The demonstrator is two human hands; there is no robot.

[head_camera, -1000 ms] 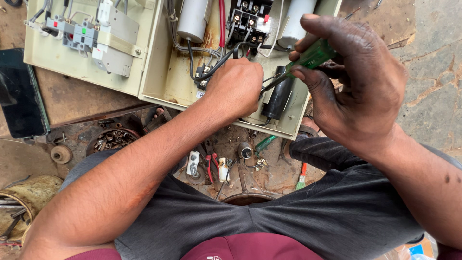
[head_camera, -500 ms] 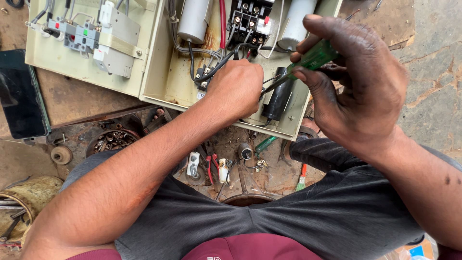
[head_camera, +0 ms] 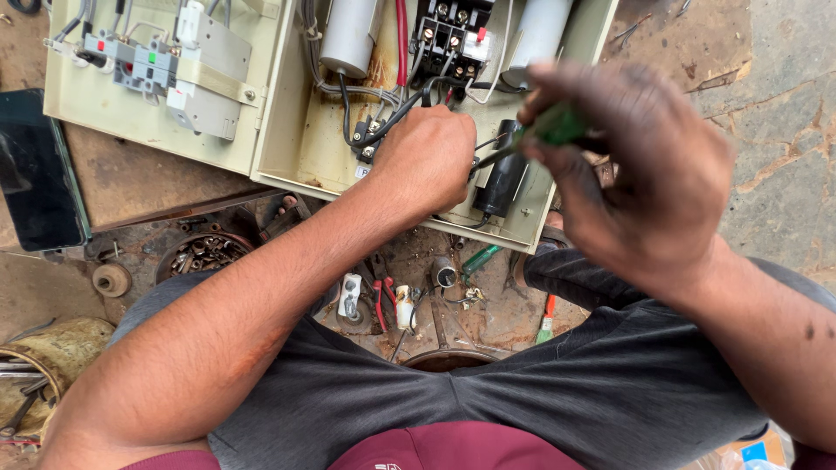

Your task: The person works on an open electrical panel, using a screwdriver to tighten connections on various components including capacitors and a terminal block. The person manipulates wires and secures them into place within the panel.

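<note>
Your right hand (head_camera: 644, 174) grips a screwdriver (head_camera: 531, 139) with a glossy green plastic handle and a bare metal shaft. Your left hand (head_camera: 427, 157) rests inside the box (head_camera: 287, 130), which is cream-painted sheet metal, matt and rust-stained. The capacitor (head_camera: 501, 183) beside it is smooth black plastic. Your trousers (head_camera: 557, 383) are dark grey matt cloth. The floor (head_camera: 775, 113) is rough, cracked stone.

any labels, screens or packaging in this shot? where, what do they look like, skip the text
Dark screen: far left, flat on the bench beside the open cream control box; black glossy rectangle, unlit.
Small white label: box's lower edge, by the left hand.
Orange and blue package corner: bottom right, mostly cut off.
</note>
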